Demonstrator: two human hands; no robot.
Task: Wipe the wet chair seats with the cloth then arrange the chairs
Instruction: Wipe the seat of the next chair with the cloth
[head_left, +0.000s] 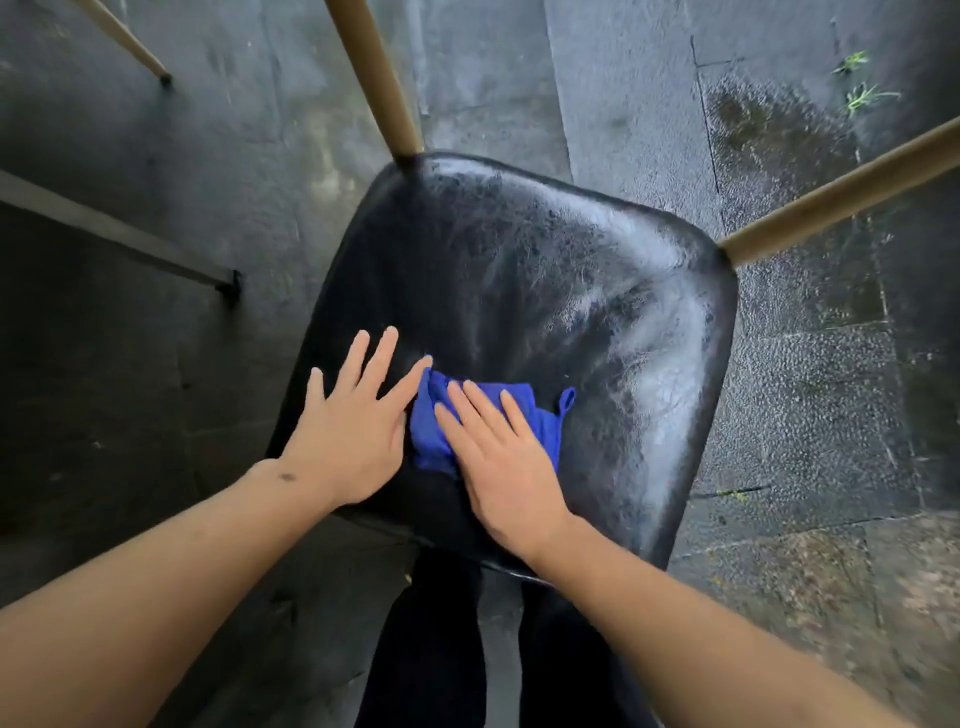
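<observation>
Cloth (543, 423) flat under right hand (498, 462), on wet seat (545, 270).

both hands (358, 431) flat on cloth (543, 421)

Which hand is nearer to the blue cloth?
Right. The right hand presses flat on the blue cloth; the left hand lies beside it on the seat.

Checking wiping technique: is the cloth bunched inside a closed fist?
No, the right hand lies flat with straight fingers on the blue cloth.
</observation>
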